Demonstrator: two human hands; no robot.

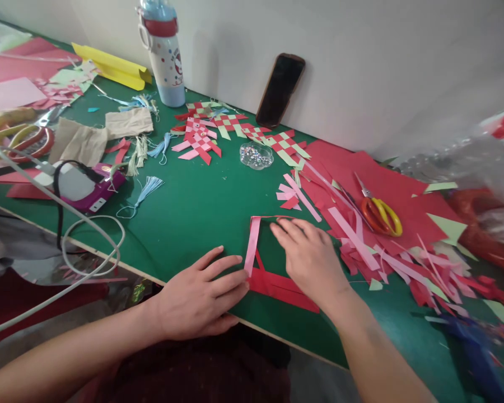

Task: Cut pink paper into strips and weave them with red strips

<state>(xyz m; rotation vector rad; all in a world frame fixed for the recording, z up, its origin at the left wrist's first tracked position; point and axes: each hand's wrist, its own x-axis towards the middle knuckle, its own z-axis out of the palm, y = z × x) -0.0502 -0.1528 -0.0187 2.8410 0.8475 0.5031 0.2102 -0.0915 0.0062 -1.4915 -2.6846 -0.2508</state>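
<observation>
On the green tabletop, a pink paper strip (252, 246) stands up from several red paper strips (285, 288) near the front edge. At its upper end a thin red strip (266, 216) runs right, seen nearly edge-on. My left hand (210, 294) rests at the table's edge, fingers stretched and slightly apart, the tips beside the foot of the pink strip. Over the right part of the strips is my right hand (308, 252), its fingers bent around the thin red strip; the thumb is hidden.
Woven paper pieces (201, 134), a clear dish of beads (256, 155), a bottle (166, 61) and a phone (280, 89) line the wall. Scissors (381, 215) lie among paper scraps (403, 263) at right. Leftward are tassels (145, 190), a purple power strip (105, 190) and a white cable (96, 224).
</observation>
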